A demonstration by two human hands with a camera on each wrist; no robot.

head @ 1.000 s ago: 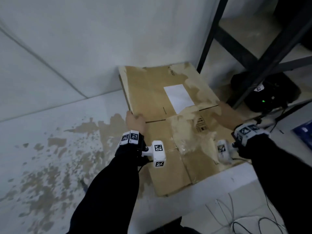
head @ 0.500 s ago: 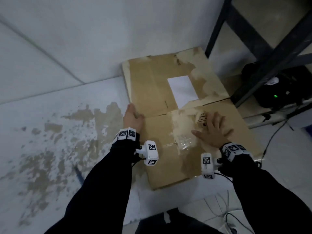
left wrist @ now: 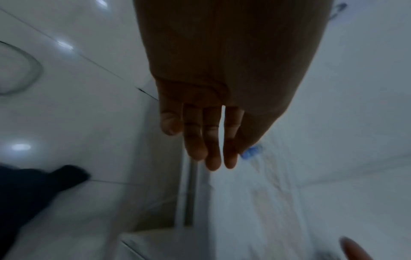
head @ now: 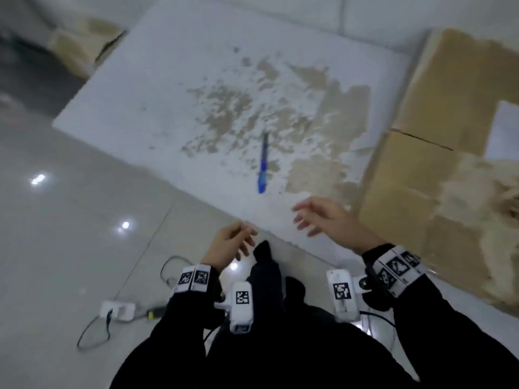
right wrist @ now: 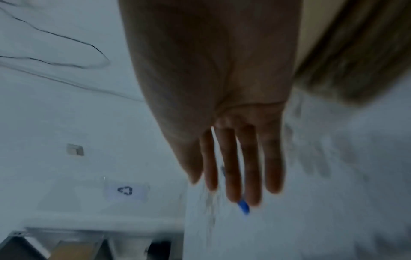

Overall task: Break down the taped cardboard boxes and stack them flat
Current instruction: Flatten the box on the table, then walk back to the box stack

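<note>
A flattened brown cardboard box [head: 438, 153] with torn patches and a white label lies at the right end of a white board [head: 174, 88]. Its blurred edge [right wrist: 355, 52] shows at the upper right of the right wrist view. A blue pen-like cutter [head: 262, 167] lies on the board to the left of the box; its tip [right wrist: 243, 207] peeks past my right fingers. My left hand [head: 238, 242] hangs empty over the board's near edge, fingers relaxed [left wrist: 213, 149]. My right hand [head: 311, 217] hovers empty just below the cutter, fingers spread [right wrist: 242, 176].
More cardboard [head: 81, 40] lies at the far left beyond the board. On the glossy tile floor [head: 70, 220] near my legs are a white power strip [head: 118, 310] and loose cables [head: 92, 332]. The board is scuffed with brown patches [head: 252, 108].
Both hands have let go of the flattened box and pulled back to the left. My view has swung left, so the box sits at the right edge and the cutter has come into sight.
</note>
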